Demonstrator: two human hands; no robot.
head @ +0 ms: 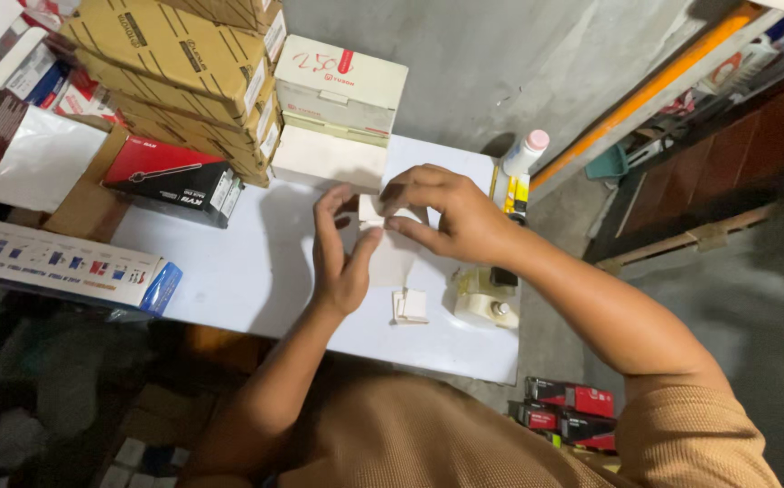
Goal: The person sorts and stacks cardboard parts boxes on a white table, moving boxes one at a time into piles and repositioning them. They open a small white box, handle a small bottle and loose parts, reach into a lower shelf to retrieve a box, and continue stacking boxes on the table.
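**Two hands on a small white paper over a white table**

Lowest in the frame, right of centre, three red-and-black boxes [565,411] lie stacked on the floor. On the table [229,271], near its front edge, sits a small folded white piece [410,305]; just right of it stands a pale dispenser [485,300].

At frame centre, the left hand [340,258] is half open, thumb and fingers pinching the left edge of a paper [390,258]. The right hand [451,215] curls over the paper's top, fingertips closed on it.

At the left edge lies one long white-and-blue box [62,264]. Behind it sits one red-and-black box [171,179]. At upper left rises a stack of brown cartons [175,54], count unclear. Beside them two white boxes [338,108] are stacked, all shut. At upper right of the table stands one white bottle [524,154] with a pink cap.
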